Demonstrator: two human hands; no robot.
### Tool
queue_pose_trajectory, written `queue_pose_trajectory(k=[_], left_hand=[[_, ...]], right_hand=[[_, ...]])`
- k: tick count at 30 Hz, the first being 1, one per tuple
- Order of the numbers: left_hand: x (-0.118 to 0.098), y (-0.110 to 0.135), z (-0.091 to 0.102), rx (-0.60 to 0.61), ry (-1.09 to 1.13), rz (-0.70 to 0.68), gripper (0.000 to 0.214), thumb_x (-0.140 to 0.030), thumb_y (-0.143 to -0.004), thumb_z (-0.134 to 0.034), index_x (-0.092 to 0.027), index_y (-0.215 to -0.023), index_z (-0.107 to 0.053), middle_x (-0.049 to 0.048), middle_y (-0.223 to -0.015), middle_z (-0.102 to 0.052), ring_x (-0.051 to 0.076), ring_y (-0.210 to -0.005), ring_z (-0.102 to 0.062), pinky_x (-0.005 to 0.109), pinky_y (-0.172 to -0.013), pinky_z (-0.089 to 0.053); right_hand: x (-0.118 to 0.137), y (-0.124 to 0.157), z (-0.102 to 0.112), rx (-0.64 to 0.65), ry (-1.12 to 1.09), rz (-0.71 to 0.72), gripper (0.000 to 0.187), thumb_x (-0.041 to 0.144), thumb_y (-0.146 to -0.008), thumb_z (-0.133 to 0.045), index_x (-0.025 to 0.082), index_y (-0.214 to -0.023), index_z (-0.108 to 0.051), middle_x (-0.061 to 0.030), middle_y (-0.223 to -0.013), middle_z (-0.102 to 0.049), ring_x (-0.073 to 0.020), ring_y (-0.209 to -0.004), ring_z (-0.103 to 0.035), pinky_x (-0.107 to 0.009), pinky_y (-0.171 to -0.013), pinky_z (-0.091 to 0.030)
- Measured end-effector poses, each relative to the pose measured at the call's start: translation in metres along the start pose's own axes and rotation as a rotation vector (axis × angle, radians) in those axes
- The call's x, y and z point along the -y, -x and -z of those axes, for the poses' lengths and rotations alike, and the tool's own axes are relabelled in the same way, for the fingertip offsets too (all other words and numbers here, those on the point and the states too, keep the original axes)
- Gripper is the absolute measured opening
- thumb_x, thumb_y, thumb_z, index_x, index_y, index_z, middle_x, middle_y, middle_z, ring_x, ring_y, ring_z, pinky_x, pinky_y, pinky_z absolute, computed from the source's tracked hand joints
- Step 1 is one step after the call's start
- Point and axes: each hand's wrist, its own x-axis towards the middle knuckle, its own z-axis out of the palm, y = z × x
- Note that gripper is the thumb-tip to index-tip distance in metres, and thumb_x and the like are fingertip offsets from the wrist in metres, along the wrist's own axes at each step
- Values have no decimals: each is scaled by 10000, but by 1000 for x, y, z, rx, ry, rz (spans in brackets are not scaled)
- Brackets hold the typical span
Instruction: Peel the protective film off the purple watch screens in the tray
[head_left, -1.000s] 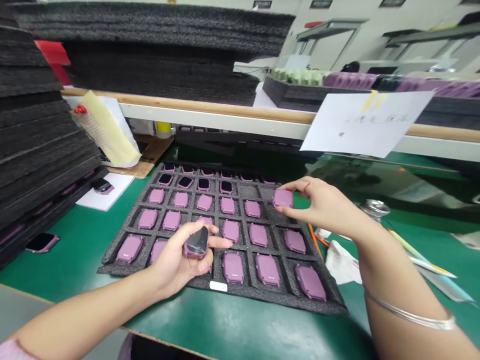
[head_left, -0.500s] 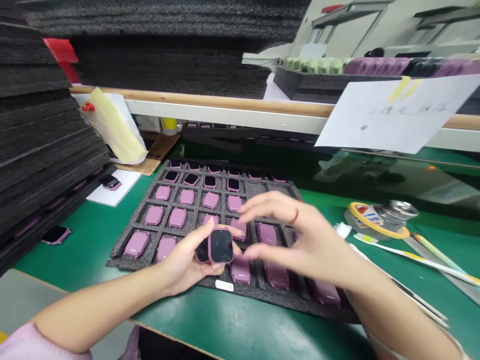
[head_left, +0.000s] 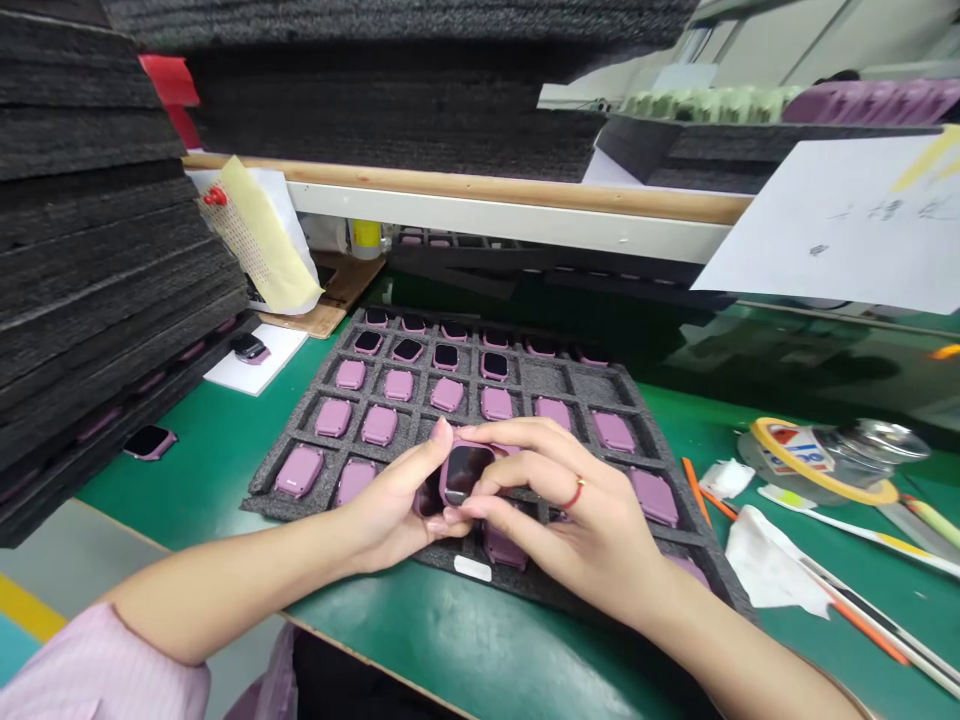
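My left hand [head_left: 394, 510] and my right hand [head_left: 559, 510] meet low over a black foam tray [head_left: 544, 376]. Between their fingers is a pink smartwatch [head_left: 465, 473], its dark screen facing up. A second dark watch body [head_left: 429, 497] sits against my left palm, partly hidden. Rows of pink watches [head_left: 379, 425] lie in the tray's cells, some screen down and some screen up. My hands hide the tray's front middle cells.
Tall stacks of black foam sheets [head_left: 97, 250] stand at the left. A watch [head_left: 249, 348] lies on a white card, and another [head_left: 150, 442] on the green mat [head_left: 172, 500]. Tape, white cloth [head_left: 772, 560], and orange sticks [head_left: 697, 490] lie to the right.
My right hand has moved left from the tray's right side to my left hand, and the watches now sit between both hands. The view has shifted, with the tray appearing further right.
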Motion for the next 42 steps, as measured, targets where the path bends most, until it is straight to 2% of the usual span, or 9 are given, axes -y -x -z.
queue_pose_trajectory(k=[8,11,17,23,27,31,34,39,42], left_hand=[[-1,3,0,-15,47,88,494,-563,-826,-736,-96,-985,-715,94,-825,-701,23,-448,-428,156,-409,-250],[-3,3,0,-7,79,102,473,-559,-867,-692,-104,-994,-719,98,-834,-705,28,-457,-425,161,-412,-244],[-3,4,-2,29,61,96,482,-565,-848,-710,-103,-984,-721,96,-819,-693,37,-476,-441,167,-419,-223],[-3,6,-3,59,29,76,473,-571,-831,-725,-119,-968,-723,78,-829,-698,22,-440,-424,179,-436,-234],[-4,7,-4,67,-25,76,504,-611,-822,-709,-116,-913,-700,48,-751,-668,26,-411,-388,200,-435,-242],[-4,8,-2,51,-40,108,509,-623,-796,-726,-121,-782,-646,-22,-564,-512,50,-436,-394,194,-433,-256],[-4,9,-1,-3,-26,140,551,-636,-744,-762,-110,-883,-675,-10,-645,-534,46,-473,-426,177,-440,-280],[-5,9,-4,-16,-37,114,555,-627,-721,-786,-115,-905,-673,-16,-657,-529,41,-476,-416,162,-424,-267],[-4,9,-5,-6,-113,11,537,-651,-759,-745,-133,-855,-641,-57,-563,-468,28,-415,-325,159,-391,-206]], right_hand=[[-8,-5,10,-424,-471,-475,236,373,-923,-691,233,-766,-583,-14,-832,-741,-110,-478,-633,-277,-512,-586],[-12,-4,8,-465,-545,-511,237,394,-907,-712,234,-781,-591,-21,-857,-772,-155,-578,-733,-307,-596,-655],[-11,-2,2,-335,-467,-440,171,260,-875,-756,253,-1018,-663,-45,-1100,-770,-202,-1065,-744,-355,-967,-625],[-14,0,2,-299,-357,-352,133,137,-900,-690,266,-914,-722,-12,-920,-792,-198,-892,-777,-350,-833,-676],[-7,0,10,-303,-114,-132,223,88,-867,-715,297,-942,-738,-9,-899,-796,-215,-856,-775,-379,-794,-675],[7,10,22,1,22,81,412,79,-855,-718,338,-1175,-710,-8,-1041,-798,-250,-932,-776,-401,-834,-677],[14,20,23,122,41,17,411,137,-917,-655,366,-1257,-676,6,-1131,-779,-248,-1004,-761,-395,-925,-649],[10,17,14,124,47,138,383,112,-898,-682,296,-1233,-661,-3,-1103,-782,-213,-1004,-740,-368,-951,-620],[9,9,6,44,109,211,380,124,-853,-748,271,-1188,-643,-12,-947,-783,-207,-846,-706,-399,-818,-601]])
